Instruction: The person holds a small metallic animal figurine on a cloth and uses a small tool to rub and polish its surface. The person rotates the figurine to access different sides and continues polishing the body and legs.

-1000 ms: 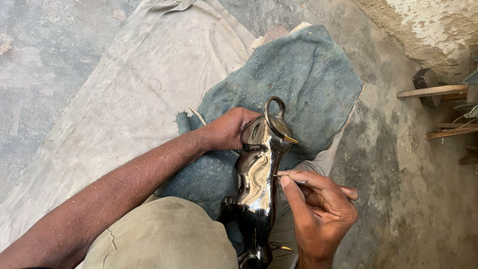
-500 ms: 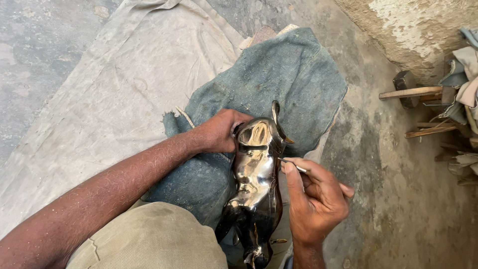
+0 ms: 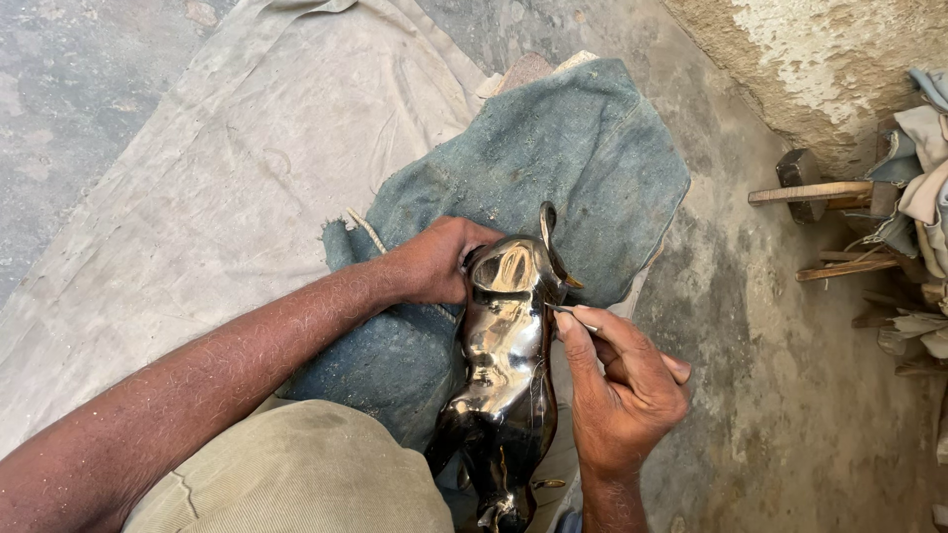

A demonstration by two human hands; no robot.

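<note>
Lower end of the shiny dark polished-metal animal figurine (image 3: 504, 375) is cut off at the bottom edge; its legs are hard to make out. Thin metal scribing tool (image 3: 573, 316) mostly hidden under the fingers, only the tip showing. Figurine's long axis runs bottom to top of the view, its curled upper end pointing away from the person, over the worn blue-green cloth (image 3: 553, 158). Left hand (image 3: 439, 262) clamped on the figurine's upper left side. Right hand (image 3: 617, 390) pinched around the tool, tip touching the figurine's right flank. Surface mirror-smooth, rounded. Pale canvas sheet (image 3: 217, 188) beneath, creased. Wooden-handled hammer (image 3: 805, 188) lies well apart on rough concrete.
</note>
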